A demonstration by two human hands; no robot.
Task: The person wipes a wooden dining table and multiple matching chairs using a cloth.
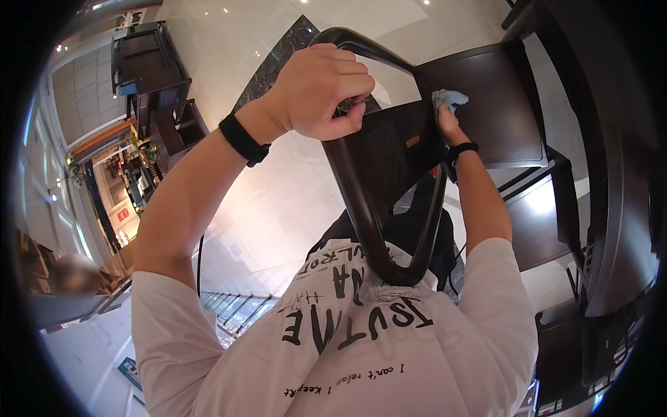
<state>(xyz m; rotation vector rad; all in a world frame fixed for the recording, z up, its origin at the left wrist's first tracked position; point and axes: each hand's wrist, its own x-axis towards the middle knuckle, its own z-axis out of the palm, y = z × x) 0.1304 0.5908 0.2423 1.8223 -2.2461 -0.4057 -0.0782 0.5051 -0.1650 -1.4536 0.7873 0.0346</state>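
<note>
A dark wooden armchair [385,151] with a curved top rail stands tilted in view against my white T-shirt [365,333]. My left hand [328,91] is curled at the chair's curved rail; whether its fingers close round the wood is hidden by the back of the hand. A pale grey cloth [449,101] is bunched in my right hand [447,122], beside the inner side of the chair's back, over the brown seat [484,104]. Both my wrists bear black bands.
A large dark table [615,156] curves along the right side. Another dark chair seat [539,219] lies near it. More dark furniture [151,62] stands at upper left. The floor [281,193] is pale, glossy tile with a black marble strip.
</note>
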